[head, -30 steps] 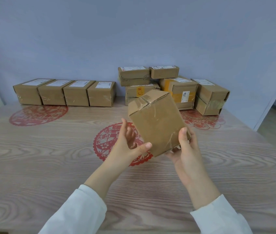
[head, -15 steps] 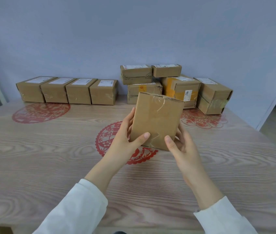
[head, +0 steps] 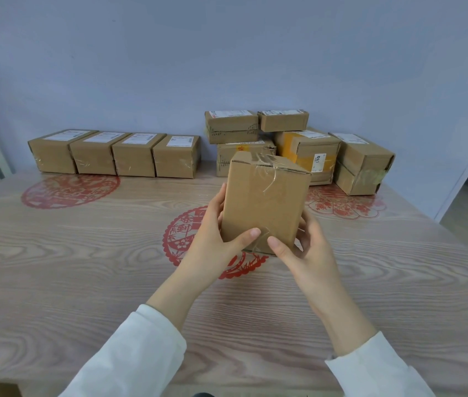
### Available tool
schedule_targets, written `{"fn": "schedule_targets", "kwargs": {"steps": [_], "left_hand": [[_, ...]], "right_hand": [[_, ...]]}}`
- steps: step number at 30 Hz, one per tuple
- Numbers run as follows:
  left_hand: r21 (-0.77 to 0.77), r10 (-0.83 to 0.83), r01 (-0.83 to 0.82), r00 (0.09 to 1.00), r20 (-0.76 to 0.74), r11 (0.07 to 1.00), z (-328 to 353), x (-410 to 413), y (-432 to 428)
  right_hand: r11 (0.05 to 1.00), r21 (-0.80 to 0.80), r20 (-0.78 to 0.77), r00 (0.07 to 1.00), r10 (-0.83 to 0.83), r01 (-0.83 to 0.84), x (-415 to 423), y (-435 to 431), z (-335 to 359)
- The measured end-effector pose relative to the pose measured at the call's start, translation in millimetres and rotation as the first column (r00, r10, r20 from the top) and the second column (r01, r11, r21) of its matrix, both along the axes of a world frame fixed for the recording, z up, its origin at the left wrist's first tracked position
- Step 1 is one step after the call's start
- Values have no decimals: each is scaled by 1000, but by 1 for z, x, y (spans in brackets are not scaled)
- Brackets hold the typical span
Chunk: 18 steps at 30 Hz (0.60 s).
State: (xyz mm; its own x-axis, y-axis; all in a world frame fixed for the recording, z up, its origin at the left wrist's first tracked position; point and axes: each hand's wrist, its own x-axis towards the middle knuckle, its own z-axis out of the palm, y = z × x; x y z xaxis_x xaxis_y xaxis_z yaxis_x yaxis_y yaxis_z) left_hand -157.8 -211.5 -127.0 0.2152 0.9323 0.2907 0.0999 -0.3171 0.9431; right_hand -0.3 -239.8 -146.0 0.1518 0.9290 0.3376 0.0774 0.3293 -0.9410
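A brown cardboard box sealed with clear tape stands on end above the middle of the wooden table, held between both hands. My left hand grips its left side, thumb across the lower front face. My right hand grips the lower right side, thumb on the bottom front corner and fingers behind the box. Both arms wear white sleeves.
A row of several labelled cardboard boxes lines the back left of the table against the wall. A pile of several stacked boxes sits at the back right. Red paper-cut decorations lie under the table's surface. A doorway opens at the far right.
The box has turned from a tilted pose to upright on end. My right thumb slid from the right edge to the lower front corner, and my left hand closed onto the left side.
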Motion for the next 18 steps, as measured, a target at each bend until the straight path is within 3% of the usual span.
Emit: {"fn": "schedule_targets", "kwargs": {"steps": [5, 9, 14, 18], "left_hand": [[30, -8, 10, 998, -62, 999, 1, 2, -3], [5, -2, 2, 1000, -1, 1000, 4, 2, -3], [8, -42, 42, 999, -6, 999, 1, 1, -4], [13, -36, 36, 999, 3, 999, -1, 3, -4]], "right_hand": [[998, 17, -33, 998, -57, 58, -2, -2, 6], [997, 41, 26, 998, -59, 58, -2, -3, 3], [998, -9, -93, 994, -61, 60, -3, -4, 4], [994, 10, -100, 989, -106, 108, -3, -3, 0]]}}
